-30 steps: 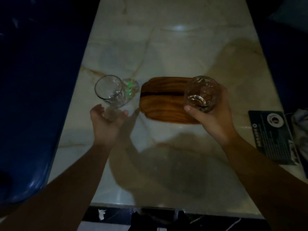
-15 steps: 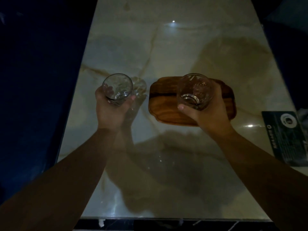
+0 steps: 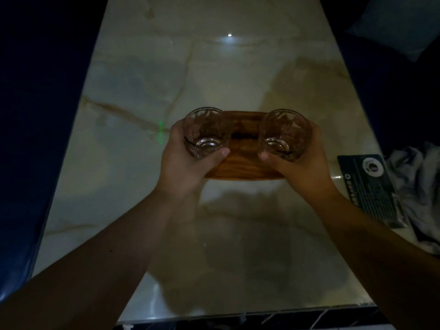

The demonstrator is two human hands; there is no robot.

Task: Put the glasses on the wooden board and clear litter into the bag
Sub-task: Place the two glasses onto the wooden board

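Note:
Two clear tumblers are over the wooden board (image 3: 242,165), which lies in the middle of the marble table. My left hand (image 3: 183,163) grips the left glass (image 3: 206,132) at the board's left end. My right hand (image 3: 302,163) grips the right glass (image 3: 284,134) at the board's right end. Both glasses are upright and look empty. Whether their bases rest on the board I cannot tell. No litter or bag is clearly visible in this dim light.
The marble table (image 3: 214,75) stretches away from me. A dark printed card (image 3: 371,186) lies at its right edge, beside crumpled grey cloth (image 3: 419,186). Dark blue seating (image 3: 35,115) borders the left side; a pillow (image 3: 400,22) sits at the far right.
My left hand took hold of the left glass on the table and carried it right to the board. My right hand shifted its glass toward the board's right end.

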